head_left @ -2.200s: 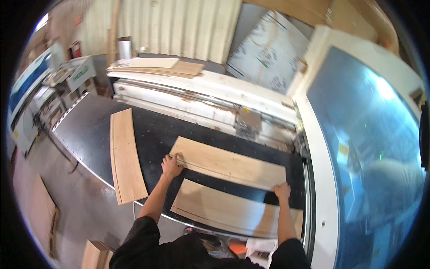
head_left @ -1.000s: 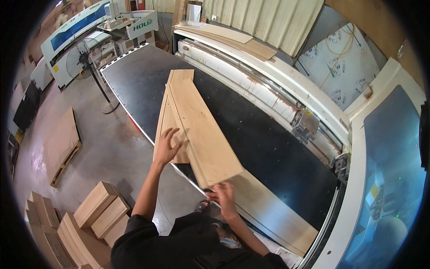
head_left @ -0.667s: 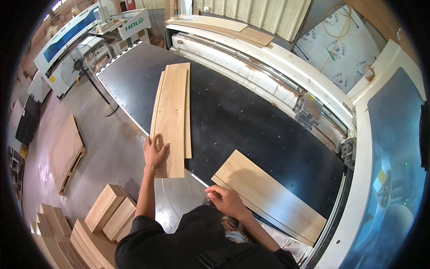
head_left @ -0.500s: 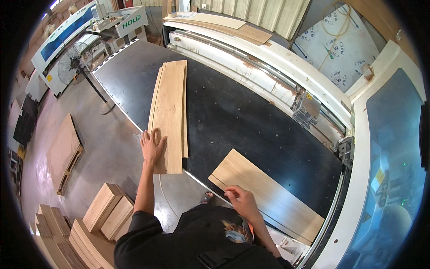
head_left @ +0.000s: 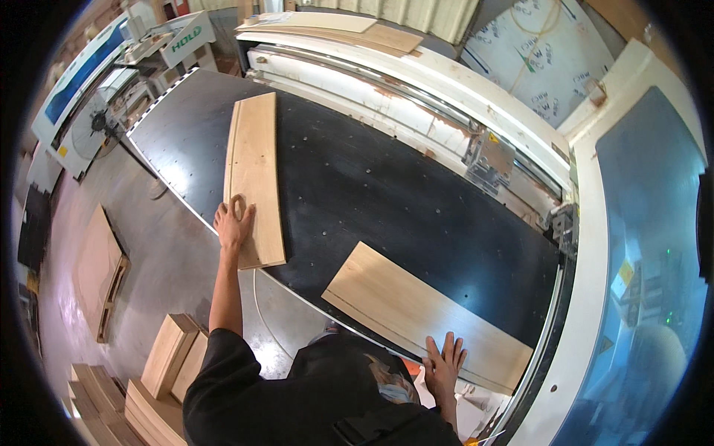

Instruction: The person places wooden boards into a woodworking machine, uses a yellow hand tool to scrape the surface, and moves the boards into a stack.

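Note:
On the black table lie two pale wooden boards with a groove along one long edge. My left hand (head_left: 235,220) rests on the left board (head_left: 256,167) close to its near end, thumb apart from the fingers, palm down. That board stretches away across the table, and its near end reaches the table's front edge. My right hand (head_left: 444,364) lies with spread fingers on the near long edge of the right board (head_left: 416,305). This second board sits at a slant along the front edge. Neither hand is wrapped round anything.
The black machine table (head_left: 387,201) is bounded at the back by a white rail (head_left: 357,85) and at the right by a blue-windowed cover (head_left: 647,245). Stacked wooden pieces (head_left: 167,357) stand on the floor at lower left, with a pallet (head_left: 100,275) beyond. A fan (head_left: 97,126) stands farther off.
The offset boards under my left hand now line up and look like one. My right hand has moved right along the other board, its fingers going from curled to spread. The view has shifted.

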A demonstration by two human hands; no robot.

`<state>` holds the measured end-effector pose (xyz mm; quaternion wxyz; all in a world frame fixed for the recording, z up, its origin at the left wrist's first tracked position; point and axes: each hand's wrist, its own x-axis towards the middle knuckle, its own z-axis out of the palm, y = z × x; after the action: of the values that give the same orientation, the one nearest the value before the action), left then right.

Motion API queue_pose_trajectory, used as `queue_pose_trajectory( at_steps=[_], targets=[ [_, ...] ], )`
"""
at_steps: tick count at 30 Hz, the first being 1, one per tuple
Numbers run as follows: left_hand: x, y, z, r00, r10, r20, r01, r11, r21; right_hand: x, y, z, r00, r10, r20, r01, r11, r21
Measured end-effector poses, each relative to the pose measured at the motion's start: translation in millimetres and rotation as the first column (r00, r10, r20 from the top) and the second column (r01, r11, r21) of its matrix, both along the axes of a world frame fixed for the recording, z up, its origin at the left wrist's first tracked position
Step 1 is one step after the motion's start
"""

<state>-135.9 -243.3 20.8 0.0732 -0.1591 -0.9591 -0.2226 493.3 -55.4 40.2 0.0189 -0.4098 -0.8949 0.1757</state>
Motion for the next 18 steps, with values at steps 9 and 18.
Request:
queue_pose_trajectory(
  at_steps=[9, 18],
  targets=[
    [-4.8, -3.9, 3.6, 0.997, -0.078, 0.008, 0.078, 0.997, -0.004, -28.8, 56.4, -16.6, 0.993, -0.024, -0.115, 0.040, 0.988, 0.146],
    [56.6, 156.8, 3.8, 0.736, -0.630, -0.248, 0.601, 0.776, -0.189, -38.7, 223.4, -29.0, 0.979, -0.130, -0.156, 0.152, 0.978, 0.142]
  ],
)
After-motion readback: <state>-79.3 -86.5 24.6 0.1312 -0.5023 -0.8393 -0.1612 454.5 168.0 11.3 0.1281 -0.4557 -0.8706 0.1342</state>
